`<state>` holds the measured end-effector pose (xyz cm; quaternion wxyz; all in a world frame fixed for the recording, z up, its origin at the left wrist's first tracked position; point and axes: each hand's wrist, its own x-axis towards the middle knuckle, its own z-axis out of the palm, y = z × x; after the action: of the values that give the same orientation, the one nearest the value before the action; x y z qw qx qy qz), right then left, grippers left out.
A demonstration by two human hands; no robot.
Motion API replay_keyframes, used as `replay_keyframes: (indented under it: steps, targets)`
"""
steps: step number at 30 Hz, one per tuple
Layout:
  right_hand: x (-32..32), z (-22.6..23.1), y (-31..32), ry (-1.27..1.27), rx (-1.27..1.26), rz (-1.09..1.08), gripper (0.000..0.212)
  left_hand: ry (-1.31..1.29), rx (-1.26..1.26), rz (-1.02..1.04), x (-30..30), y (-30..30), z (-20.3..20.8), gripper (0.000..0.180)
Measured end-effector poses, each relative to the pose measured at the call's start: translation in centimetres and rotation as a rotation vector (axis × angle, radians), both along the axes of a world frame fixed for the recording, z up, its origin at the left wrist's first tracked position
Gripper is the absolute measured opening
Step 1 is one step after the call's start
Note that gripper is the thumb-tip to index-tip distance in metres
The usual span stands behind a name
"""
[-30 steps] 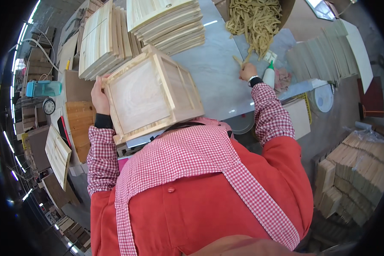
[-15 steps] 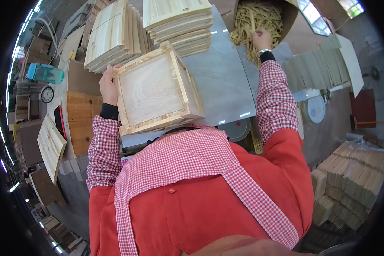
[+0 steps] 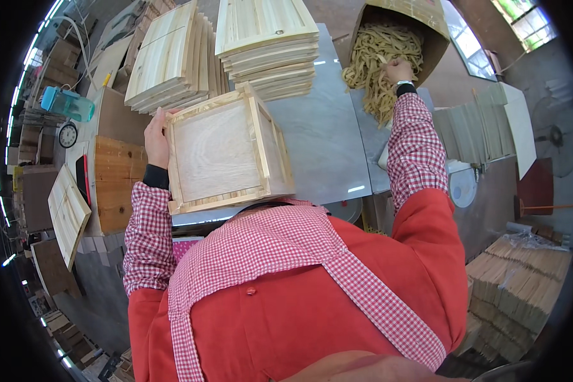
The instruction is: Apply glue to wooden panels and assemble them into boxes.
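Observation:
A square box of pale wood (image 3: pixel 216 146), with a raised frame round a thin panel, is tilted on the table in front of my body. My left hand (image 3: pixel 157 140) is closed on its far left edge, thumb and fingers against the frame. To the far right, my right hand (image 3: pixel 398 70) reaches into a heap of flat, pale yellow strips (image 3: pixel 379 48) with its fingers curled among them. Its fingertips are partly hidden, but it appears closed on a strip. The strips spill out of a cardboard box (image 3: pixel 434 38) lying on its side.
Two stacks of wooden panels, one at the left (image 3: pixel 162 54) and one in the middle (image 3: pixel 267 35), stand behind the box. Thin grey-green sheets (image 3: pixel 474 127) stand in a row at the right. A smooth grey tabletop (image 3: pixel 325 127) lies between my arms.
The strip that stuck up above my right hand no longer stands out, and that hand is now curled lower among the strips. My left hand keeps hold of the wooden box, which has turned slightly.

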<state>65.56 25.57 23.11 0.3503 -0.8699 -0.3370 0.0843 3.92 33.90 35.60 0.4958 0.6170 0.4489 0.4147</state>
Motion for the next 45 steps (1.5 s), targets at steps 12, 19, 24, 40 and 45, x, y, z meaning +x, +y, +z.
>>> replay_keyframes:
  steps: [12,19,24,40,45]
  targets:
    - [-13.9,10.7,-3.3,-0.363,0.226,0.181,0.024,0.121,0.248,0.092,-1.6,-0.9,-0.2,0.033]
    - [-28.5,17.8,-3.2,-0.407,0.550,0.660,0.013,0.452,0.995,-0.196,3.2,-6.7,9.1,0.043]
    - [-31.4,15.6,-2.1,-0.305,0.692,0.593,0.015,0.364,0.945,-0.322,1.9,-6.9,8.6,0.035]
    - [-28.0,-11.8,-4.2,-0.155,-0.260,0.537,0.016,0.239,-0.093,0.271,-12.4,-12.9,0.1,0.056]
    - [-28.8,-14.3,-3.8,-0.156,-0.163,0.633,0.016,0.272,-0.146,0.439,-9.0,-14.7,1.4,0.054]
